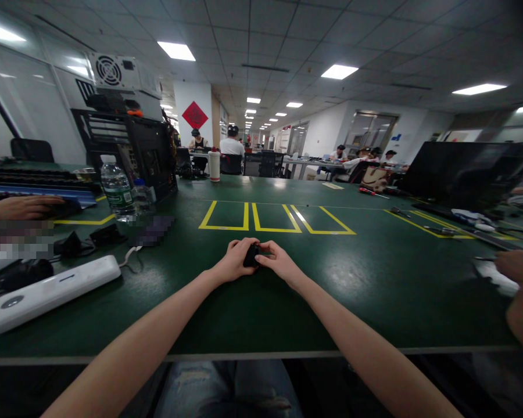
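Note:
Over the middle of the green table (192,325), both hands meet at a small black object (251,255) whose exact kind I cannot make out. My left hand (232,261) is curled around its left side, the fingers over the top. From the right, my right hand (280,262) grips it with thumb and bent fingers. The object is low, at or just above the tabletop, and largely covered by the fingers. Just beyond the hands lie yellow tape outlines (278,229) on the table.
To the left are a long white device (56,293), a water bottle (117,191) and an open black computer case (146,154). A white cup (214,166) stands farther back. At right is a monitor (466,177). Other people's hands (26,208) reach in at both sides.

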A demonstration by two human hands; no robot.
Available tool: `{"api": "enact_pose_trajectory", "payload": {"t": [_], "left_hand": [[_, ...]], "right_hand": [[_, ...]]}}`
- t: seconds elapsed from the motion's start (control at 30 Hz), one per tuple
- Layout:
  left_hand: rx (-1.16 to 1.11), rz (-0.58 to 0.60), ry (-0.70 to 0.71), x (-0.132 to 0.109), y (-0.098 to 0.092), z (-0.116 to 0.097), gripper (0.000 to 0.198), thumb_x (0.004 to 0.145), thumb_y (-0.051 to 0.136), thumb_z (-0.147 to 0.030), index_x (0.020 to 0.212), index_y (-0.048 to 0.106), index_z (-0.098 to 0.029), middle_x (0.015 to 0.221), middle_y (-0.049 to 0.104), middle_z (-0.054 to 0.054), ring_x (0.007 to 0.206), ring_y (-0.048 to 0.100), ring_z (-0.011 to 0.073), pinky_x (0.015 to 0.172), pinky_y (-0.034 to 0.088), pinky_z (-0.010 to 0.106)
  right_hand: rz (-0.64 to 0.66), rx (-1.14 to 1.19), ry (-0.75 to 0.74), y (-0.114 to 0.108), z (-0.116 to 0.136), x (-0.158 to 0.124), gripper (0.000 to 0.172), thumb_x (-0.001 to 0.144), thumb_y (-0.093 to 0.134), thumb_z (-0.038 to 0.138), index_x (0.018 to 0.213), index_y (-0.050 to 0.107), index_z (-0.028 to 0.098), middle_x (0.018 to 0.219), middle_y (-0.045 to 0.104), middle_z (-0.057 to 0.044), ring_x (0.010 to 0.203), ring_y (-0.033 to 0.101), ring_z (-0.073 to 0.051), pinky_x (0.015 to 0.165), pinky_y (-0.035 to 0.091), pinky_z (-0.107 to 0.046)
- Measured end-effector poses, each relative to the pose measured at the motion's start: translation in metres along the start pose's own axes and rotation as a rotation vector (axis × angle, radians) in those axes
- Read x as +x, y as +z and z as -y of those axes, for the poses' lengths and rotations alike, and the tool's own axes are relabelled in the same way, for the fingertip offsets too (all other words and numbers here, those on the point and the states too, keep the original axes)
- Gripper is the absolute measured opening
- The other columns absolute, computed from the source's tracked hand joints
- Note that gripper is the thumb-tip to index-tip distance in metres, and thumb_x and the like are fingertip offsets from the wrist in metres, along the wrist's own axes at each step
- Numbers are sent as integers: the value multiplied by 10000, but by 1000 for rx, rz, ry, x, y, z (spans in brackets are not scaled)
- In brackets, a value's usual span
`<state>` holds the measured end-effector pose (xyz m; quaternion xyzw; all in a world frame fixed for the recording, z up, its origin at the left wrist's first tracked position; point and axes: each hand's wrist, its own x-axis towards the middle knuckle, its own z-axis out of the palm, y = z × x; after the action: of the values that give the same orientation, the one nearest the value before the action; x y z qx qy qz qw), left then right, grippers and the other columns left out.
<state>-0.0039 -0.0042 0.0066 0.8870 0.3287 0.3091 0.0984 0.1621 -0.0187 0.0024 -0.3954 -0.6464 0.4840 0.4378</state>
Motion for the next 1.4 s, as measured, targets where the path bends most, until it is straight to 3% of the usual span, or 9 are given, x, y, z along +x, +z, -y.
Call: {"api": "enact_pose_trajectory", "payload": {"t": [0.27, 0.5, 0.7, 0.87, 1.1, 1.4], "left_hand": [[17, -16, 3, 1, 4, 3, 571, 626, 589, -244, 1127, 316, -227, 1080, 469, 39, 1019, 450, 210, 929, 231, 398], [13, -11, -10, 1, 3, 2, 565, 624, 589, -230, 1120, 320, -235, 1085, 471, 36, 1026, 448, 212, 936, 223, 401], [3, -10, -2, 0, 3, 3, 564, 634, 585, -234, 1129, 314, -230, 1084, 469, 38, 1025, 445, 208, 940, 222, 401], [-1, 2, 5, 0, 2, 2, 557, 645, 577, -244, 1135, 313, -228, 1092, 464, 42, 1026, 446, 208, 940, 224, 402], [-12, -4, 15, 0, 1, 1, 549, 646, 574, -245, 1130, 316, -227, 1075, 469, 38, 1016, 445, 203, 937, 226, 394], [-10, -3, 7, 1, 3, 3, 575, 635, 585, -250, 1140, 310, -218, 1092, 461, 46, 1028, 437, 208, 938, 218, 393]], "right_hand": [[-8, 26, -47, 2, 4, -3, 263, 674, 574, 325, 876, 463, 199, 937, 530, -15, 885, 526, -142, 818, 418, -345], [-26, -7, 15, -1, -2, 2, 336, 662, 587, 313, 952, 468, 191, 1023, 513, -47, 890, 521, -155, 812, 418, -369], [19, 18, -33, 1, 7, -4, 340, 613, 638, 258, 895, 457, 201, 986, 512, -22, 929, 519, -158, 841, 403, -364], [3, 17, -38, 1, 8, -5, 264, 662, 590, 307, 869, 467, 200, 955, 523, -15, 912, 521, -154, 839, 404, -366], [-9, -20, 4, -2, 2, -1, 342, 668, 587, 290, 977, 464, 209, 1052, 502, -41, 952, 505, -166, 854, 392, -378], [15, 27, -83, 2, 4, -4, 285, 650, 600, 251, 884, 447, 192, 968, 511, -20, 935, 517, -149, 862, 393, -352]]}}
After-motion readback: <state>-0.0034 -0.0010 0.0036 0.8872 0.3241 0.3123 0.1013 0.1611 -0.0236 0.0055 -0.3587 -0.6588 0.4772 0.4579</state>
